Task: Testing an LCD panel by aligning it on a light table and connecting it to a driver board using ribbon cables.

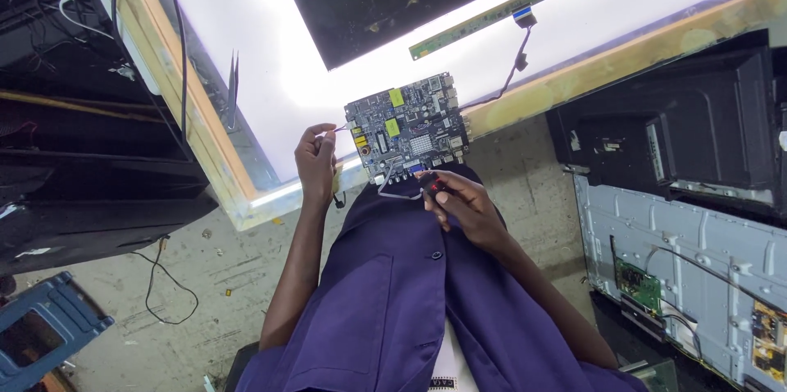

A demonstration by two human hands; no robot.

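left hand pinching a thin wire at the left edge of the circuit board; right hand closed on a small black-and-red probe just below the board, on the lit table edge.

Both forearms reach forward from the body, bare from the elbow down, over a lap covered by a purple garment. The left arm runs nearly straight up the frame, wrist slightly bent, and the left hand is raised with its back toward the camera, the thumb and forefinger pinched together at the top and the other fingers curled loosely beneath. The right arm comes in at a slant from the lower right, elbow bent. The right hand lies lower and closer to the body, its fingers drawn together and pointing left in a closed fingertip grip.
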